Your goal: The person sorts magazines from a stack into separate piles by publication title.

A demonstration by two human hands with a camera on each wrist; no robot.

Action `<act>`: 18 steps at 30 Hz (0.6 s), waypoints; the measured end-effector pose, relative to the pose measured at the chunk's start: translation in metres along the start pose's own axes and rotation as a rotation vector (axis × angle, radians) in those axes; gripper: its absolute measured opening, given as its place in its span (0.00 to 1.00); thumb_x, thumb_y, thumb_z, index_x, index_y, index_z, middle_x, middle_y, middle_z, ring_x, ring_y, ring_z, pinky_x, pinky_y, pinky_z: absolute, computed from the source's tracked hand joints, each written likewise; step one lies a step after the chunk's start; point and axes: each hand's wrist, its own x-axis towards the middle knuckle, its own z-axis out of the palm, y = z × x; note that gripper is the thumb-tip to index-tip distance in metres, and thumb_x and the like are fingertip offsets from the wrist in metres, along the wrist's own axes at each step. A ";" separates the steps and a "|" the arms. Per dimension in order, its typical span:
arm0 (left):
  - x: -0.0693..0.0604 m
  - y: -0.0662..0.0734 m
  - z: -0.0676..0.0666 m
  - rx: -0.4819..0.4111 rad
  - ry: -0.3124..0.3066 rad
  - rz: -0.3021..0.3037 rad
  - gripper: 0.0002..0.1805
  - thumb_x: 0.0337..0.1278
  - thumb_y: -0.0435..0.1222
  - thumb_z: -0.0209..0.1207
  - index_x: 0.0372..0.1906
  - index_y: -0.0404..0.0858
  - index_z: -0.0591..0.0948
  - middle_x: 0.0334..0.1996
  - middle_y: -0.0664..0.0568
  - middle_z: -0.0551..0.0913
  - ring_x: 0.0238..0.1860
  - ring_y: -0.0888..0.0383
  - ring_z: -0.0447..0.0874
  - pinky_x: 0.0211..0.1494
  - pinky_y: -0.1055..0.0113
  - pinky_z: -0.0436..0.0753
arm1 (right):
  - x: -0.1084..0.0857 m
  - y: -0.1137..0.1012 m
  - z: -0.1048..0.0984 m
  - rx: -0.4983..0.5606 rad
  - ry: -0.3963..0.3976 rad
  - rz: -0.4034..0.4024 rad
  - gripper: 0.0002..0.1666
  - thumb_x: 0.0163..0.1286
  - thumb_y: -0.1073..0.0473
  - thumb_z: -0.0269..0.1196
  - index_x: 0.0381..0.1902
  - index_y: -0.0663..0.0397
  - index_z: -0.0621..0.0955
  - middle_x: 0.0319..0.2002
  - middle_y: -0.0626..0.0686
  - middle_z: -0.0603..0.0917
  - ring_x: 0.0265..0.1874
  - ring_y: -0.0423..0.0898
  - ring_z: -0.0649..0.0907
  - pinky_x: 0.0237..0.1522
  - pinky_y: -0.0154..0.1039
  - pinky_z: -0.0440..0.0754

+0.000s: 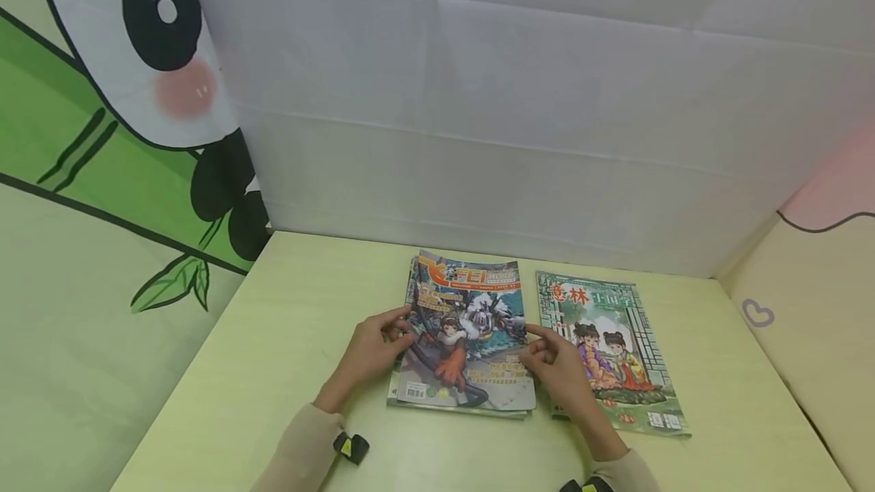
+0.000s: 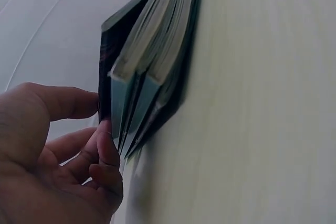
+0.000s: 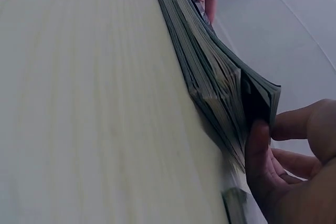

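A magazine with an orange title and a figure in red on its cover tops a small stack. My left hand pinches its left edge between thumb and fingers. On the opposite side my right hand pinches its right edge. Both wrist views show the top magazine slightly raised from the magazines beneath, at least near the gripped edges. To the right lies a green magazine with two cartoon children on the cover; my right hand and wrist overlap its left side in the head view.
The pale yellow table bears both the stack and the green magazine. A white cloth wall rises behind its far edge. Printed panels stand at either side, the left one with a cartoon panda and bamboo.
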 end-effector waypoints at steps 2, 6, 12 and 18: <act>0.001 0.001 -0.001 -0.010 -0.016 -0.004 0.30 0.66 0.26 0.73 0.72 0.30 0.82 0.42 0.50 0.92 0.34 0.60 0.80 0.36 0.70 0.77 | 0.000 -0.001 -0.001 0.025 -0.002 0.018 0.32 0.75 0.74 0.70 0.75 0.65 0.79 0.42 0.59 0.87 0.31 0.41 0.85 0.32 0.32 0.83; 0.004 0.001 -0.002 -0.022 -0.043 -0.012 0.30 0.66 0.25 0.72 0.72 0.27 0.81 0.41 0.50 0.91 0.33 0.61 0.81 0.35 0.71 0.78 | 0.000 -0.002 0.000 0.074 0.006 0.049 0.33 0.75 0.74 0.69 0.75 0.64 0.79 0.42 0.59 0.87 0.32 0.41 0.86 0.33 0.33 0.84; 0.007 -0.001 -0.002 -0.045 -0.060 -0.045 0.29 0.65 0.24 0.71 0.70 0.28 0.81 0.41 0.49 0.88 0.35 0.61 0.80 0.36 0.71 0.78 | -0.001 -0.002 0.002 0.107 0.017 0.050 0.33 0.74 0.76 0.69 0.75 0.64 0.79 0.41 0.59 0.87 0.31 0.42 0.86 0.29 0.33 0.84; 0.006 0.004 -0.008 -0.059 -0.094 -0.033 0.29 0.64 0.22 0.70 0.70 0.26 0.80 0.41 0.48 0.88 0.36 0.59 0.83 0.36 0.70 0.81 | -0.002 -0.006 0.003 0.135 0.004 0.039 0.34 0.75 0.76 0.68 0.76 0.61 0.79 0.43 0.61 0.87 0.31 0.41 0.86 0.30 0.33 0.82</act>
